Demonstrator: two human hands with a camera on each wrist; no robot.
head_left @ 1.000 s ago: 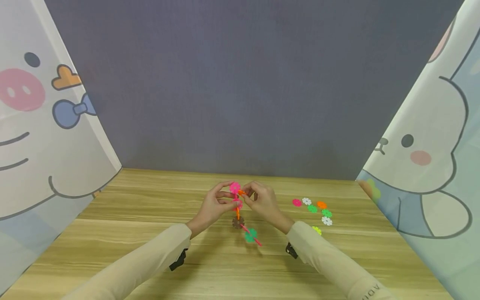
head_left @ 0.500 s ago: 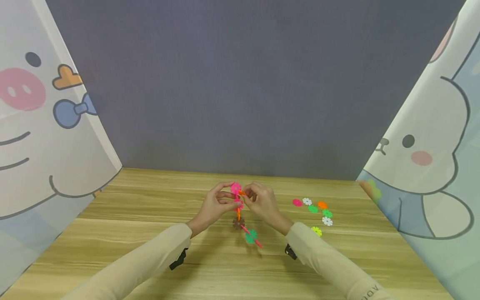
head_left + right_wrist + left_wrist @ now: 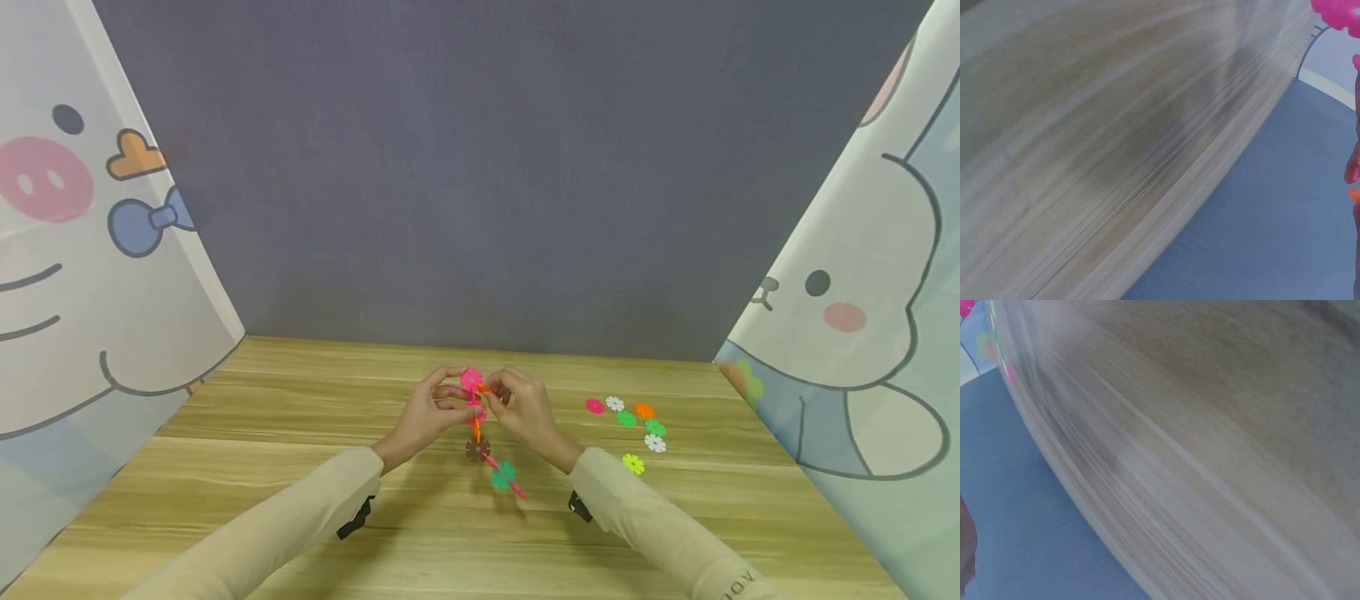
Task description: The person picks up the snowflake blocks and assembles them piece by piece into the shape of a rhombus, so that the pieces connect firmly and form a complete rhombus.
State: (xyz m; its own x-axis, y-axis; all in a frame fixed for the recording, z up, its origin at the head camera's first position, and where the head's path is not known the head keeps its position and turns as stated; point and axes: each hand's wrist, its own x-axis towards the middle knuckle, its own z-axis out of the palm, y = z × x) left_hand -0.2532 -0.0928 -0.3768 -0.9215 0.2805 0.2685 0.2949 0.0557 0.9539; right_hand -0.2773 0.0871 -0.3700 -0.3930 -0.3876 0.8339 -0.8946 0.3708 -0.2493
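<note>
My left hand (image 3: 427, 412) holds a chain of interlocking snowflake discs near its upper end, over the table. At the top is a pink disc (image 3: 471, 379), with a second pink disc (image 3: 477, 411) below it. Further down come an orange disc seen edge-on (image 3: 476, 431), a brown disc (image 3: 477, 449), a teal disc (image 3: 503, 476) and a red piece seen edge-on (image 3: 518, 490). My right hand (image 3: 525, 408) pinches another orange disc (image 3: 485, 389) against the top pink disc's side. The right wrist view catches a pink disc (image 3: 1340, 14) and an orange edge (image 3: 1354, 195).
Loose discs lie flat on the wooden table (image 3: 300, 467) to the right: a pink one (image 3: 596, 406), a yellow one (image 3: 633, 464), an orange one (image 3: 645, 411), plus white and green ones. A grey panel (image 3: 480, 183) rises behind, with cartoon-printed panels at both sides.
Both hands stay at the chain, which sits very slightly lower. The right sleeve has shifted a little left, uncovering more of the yellow disc.
</note>
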